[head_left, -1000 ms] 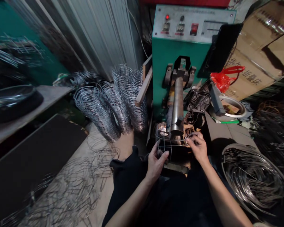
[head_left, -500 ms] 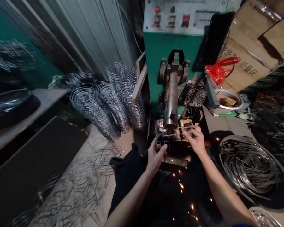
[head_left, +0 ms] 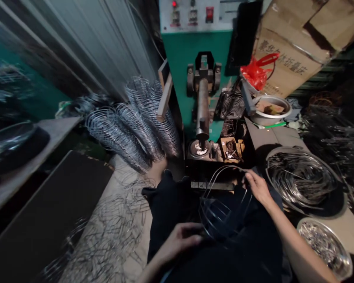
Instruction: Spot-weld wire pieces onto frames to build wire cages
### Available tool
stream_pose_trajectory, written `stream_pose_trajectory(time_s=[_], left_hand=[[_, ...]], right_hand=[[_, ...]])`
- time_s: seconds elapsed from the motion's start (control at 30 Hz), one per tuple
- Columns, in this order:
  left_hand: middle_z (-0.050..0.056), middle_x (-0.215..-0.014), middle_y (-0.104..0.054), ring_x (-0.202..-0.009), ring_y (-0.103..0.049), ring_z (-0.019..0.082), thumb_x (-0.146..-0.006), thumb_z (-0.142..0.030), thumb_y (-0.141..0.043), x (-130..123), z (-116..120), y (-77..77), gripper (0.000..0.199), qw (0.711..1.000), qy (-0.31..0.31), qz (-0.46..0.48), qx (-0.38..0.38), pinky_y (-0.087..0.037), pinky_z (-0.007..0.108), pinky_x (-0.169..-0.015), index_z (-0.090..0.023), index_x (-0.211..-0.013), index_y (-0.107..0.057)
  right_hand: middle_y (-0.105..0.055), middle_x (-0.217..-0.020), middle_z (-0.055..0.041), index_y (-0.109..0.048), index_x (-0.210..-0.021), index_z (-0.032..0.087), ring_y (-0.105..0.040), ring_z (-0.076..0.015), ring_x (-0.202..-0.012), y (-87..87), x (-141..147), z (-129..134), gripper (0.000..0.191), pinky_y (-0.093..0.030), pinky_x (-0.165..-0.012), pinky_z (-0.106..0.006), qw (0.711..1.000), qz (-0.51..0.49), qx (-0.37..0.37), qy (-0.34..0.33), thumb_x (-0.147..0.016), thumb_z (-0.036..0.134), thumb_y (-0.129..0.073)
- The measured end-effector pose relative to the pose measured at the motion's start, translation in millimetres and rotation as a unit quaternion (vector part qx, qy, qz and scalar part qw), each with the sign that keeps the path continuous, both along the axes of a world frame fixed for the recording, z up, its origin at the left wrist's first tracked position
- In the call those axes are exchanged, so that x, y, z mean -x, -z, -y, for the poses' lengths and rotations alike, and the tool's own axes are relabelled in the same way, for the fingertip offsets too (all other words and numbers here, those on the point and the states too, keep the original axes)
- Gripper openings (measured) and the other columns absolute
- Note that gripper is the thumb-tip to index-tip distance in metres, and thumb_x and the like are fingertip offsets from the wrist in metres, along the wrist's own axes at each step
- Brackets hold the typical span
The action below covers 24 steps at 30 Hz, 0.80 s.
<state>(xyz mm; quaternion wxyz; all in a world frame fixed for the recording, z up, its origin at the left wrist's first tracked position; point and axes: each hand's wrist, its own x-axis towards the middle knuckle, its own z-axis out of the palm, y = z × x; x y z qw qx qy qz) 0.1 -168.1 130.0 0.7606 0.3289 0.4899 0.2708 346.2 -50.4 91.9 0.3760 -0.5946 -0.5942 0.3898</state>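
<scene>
Wire frame: round, open cage of thin metal; held tilted above the lap, toward its far edge, before the green machine; lower wires blurred
Right hand: pinching the hoop at the frame's upper right
Left hand: half curled, just beside the frame's lower left; contact cannot be told
Handling, as judged: light; stiff along the ribs, springy across the hoops; smooth wire likely to turn in the fingers; joints the probable weak spots
Hold, as advised: opposite hoop sides, near wire crossings; no mid-span squeezing
</scene>
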Motion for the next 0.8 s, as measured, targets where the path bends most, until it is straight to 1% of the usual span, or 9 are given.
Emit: stream_pose_trajectory(time_s=[0.03,0.1,0.17,0.23,0.3,0.4,0.57,0.73,0.8], left_hand=[[0.011,-0.082,-0.074,-0.069,-0.068,0.021,-0.072,-0.045,-0.081,16,-7,0.2,0.041,0.997,-0.007,-0.078,-0.013,-0.055,0.033,-0.067,-0.015,-0.100,-0.076],[0.010,-0.089,-0.075,-0.080,-0.070,0.022,-0.079,-0.045,-0.074,30,-39,-0.8,0.039,0.966,-0.023,-0.209,-0.152,-0.055,0.032,-0.072,-0.017,-0.106,-0.074],[0.011,-0.111,-0.073,-0.102,-0.068,0.025,-0.087,-0.041,-0.066,19,-80,0.5,0.039,0.916,0.013,-0.269,-0.298,-0.054,0.034,-0.086,-0.018,-0.118,-0.070],[0.011,-0.110,-0.073,-0.097,-0.070,0.022,-0.091,-0.033,-0.061,-5,-115,6.6,0.035,0.840,0.075,-0.351,-0.407,-0.053,0.032,-0.086,-0.017,-0.122,-0.068],[0.011,-0.103,-0.074,-0.093,-0.069,0.021,-0.091,-0.021,-0.058,-29,-136,16.5,0.025,0.805,0.088,-0.390,-0.439,-0.051,0.032,-0.088,-0.016,-0.111,-0.071],[0.012,-0.096,-0.072,-0.088,-0.068,0.021,-0.093,-0.015,-0.052,-49,-143,31.8,0.022,0.778,0.095,-0.422,-0.455,-0.050,0.033,-0.085,-0.015,-0.101,-0.072],[0.011,-0.091,-0.068,-0.085,-0.065,0.021,-0.096,-0.014,-0.044,-47,-144,41.2,0.023,0.744,0.122,-0.466,-0.464,-0.049,0.031,-0.080,-0.016,-0.095,-0.067],[0.010,-0.090,-0.068,-0.085,-0.065,0.020,-0.096,-0.013,-0.043,-40,-146,37.1,0.021,0.725,0.134,-0.486,-0.468,-0.049,0.030,-0.080,-0.016,-0.094,-0.064],[0.010,-0.091,-0.068,-0.085,-0.066,0.020,-0.096,-0.013,-0.043,-40,-143,37.4,0.021,0.723,0.133,-0.487,-0.472,-0.049,0.029,-0.080,-0.016,-0.097,-0.064]], right_hand=[[-0.061,-0.068,-0.0003,-0.064,-0.111,0.021,-0.060,-0.0184,-0.053,-4.2,4,-2,0.044,-0.050,-0.056,-0.030,0.999,0.016,0.011,-0.050,-0.097,0.059,-0.044],[-0.057,-0.063,0.0015,-0.066,-0.104,0.021,-0.056,-0.0165,-0.050,-9.9,18,-10,0.044,-0.046,-0.053,-0.027,0.990,0.040,0.014,-0.136,-0.098,0.058,-0.042],[-0.057,-0.062,0.0015,-0.066,-0.097,0.021,-0.056,-0.0159,-0.052,-10.4,37,-21,0.043,-0.045,-0.055,-0.026,0.981,0.065,-0.009,-0.180,-0.099,0.056,-0.040],[-0.060,-0.064,0.0004,-0.066,-0.090,0.022,-0.058,-0.0162,-0.057,-6.8,55,-28,0.042,-0.045,-0.059,-0.026,0.974,0.100,-0.034,-0.199,-0.100,0.053,-0.040],[-0.063,-0.067,-0.0008,-0.067,-0.086,0.023,-0.061,-0.0172,-0.061,-0.9,67,-31,0.040,-0.045,-0.062,-0.026,0.972,0.131,-0.057,-0.186,-0.099,0.051,-0.042],[-0.069,-0.074,-0.0031,-0.069,-0.087,0.024,-0.065,-0.0196,-0.068,8.0,74,-32,0.036,-0.047,-0.068,-0.027,0.975,0.149,-0.078,-0.144,-0.098,0.048,-0.046],[-0.073,-0.083,-0.0060,-0.073,-0.091,0.024,-0.069,-0.0226,-0.077,12.1,70,-38,0.031,-0.051,-0.073,-0.030,0.980,0.140,-0.073,-0.123,-0.095,0.048,-0.055],[-0.071,-0.074,-0.0009,-0.070,-0.114,0.023,-0.065,-0.0176,-0.056,12.0,58,-32,0.040,-0.052,-0.061,-0.028,0.987,0.093,0.018,-0.134,-0.098,0.051,-0.046],[-0.073,-0.080,-0.0017,-0.070,-0.115,0.023,-0.069,-0.0195,-0.065,14.7,56,-24,0.041,-0.054,-0.066,-0.030,0.989,0.080,0.012,-0.120,-0.098,0.051,-0.045]])
